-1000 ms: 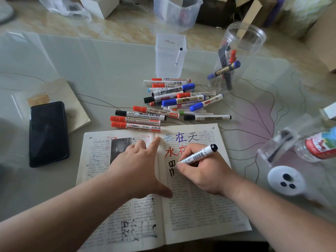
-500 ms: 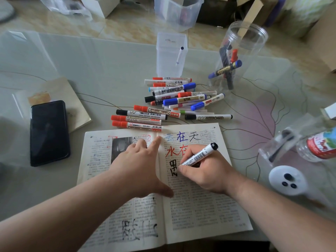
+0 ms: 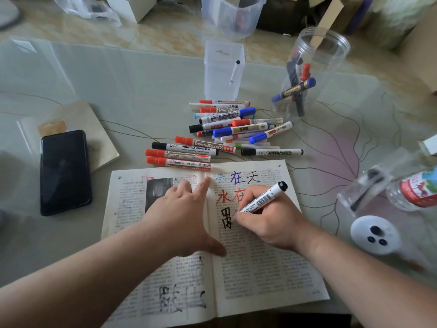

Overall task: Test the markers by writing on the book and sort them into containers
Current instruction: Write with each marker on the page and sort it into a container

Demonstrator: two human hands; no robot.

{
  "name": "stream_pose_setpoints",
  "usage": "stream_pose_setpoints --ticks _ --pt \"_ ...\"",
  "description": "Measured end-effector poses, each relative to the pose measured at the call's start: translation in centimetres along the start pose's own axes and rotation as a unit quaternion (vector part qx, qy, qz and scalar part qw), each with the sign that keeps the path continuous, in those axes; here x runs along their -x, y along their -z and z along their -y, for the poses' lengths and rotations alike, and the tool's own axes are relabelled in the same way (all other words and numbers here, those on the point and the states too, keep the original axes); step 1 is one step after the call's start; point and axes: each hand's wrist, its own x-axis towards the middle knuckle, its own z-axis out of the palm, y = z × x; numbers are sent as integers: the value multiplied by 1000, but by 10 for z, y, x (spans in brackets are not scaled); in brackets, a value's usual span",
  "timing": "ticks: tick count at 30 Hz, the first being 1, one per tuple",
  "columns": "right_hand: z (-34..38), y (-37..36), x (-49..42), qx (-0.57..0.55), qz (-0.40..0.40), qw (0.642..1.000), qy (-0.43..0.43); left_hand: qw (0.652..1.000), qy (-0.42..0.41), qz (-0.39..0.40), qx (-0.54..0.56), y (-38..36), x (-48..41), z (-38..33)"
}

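Black character (image 3: 225, 217) grew on one book (image 3: 272, 268); right hand (image 3: 267, 223) grips one marker (image 3: 262, 198).

Likely a home: a flower-patterned glass-topped table (image 3: 118, 79), marbled floor tiles (image 3: 165, 31), cardboard boxes (image 3: 423, 55) around.

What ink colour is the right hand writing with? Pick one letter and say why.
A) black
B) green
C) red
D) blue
A: the right hand grips a marker whose tip sits beside a black character on the book, and the marker's upper end is black too.
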Motion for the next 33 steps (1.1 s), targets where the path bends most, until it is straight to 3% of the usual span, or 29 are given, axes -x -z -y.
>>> stream_pose_setpoints --ticks 11,26,33 --pt "0 -11 2 8 -42 998 44 1000 -1 0 -4 0 0 0" --pt "0 -8 4 44 31 997 53 1000 -2 -5 6 0 -1 1" --pt "6 -3 4 67 31 997 9 1000 1 6 9 3 2 -1"
